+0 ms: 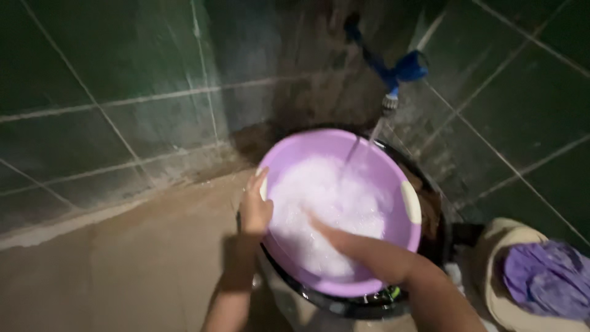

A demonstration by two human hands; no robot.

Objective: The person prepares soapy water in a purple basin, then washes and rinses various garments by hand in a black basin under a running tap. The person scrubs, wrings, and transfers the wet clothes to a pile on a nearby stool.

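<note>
You are not working near any package, label, sign or screen: none is showing anywhere in this view.
</note>
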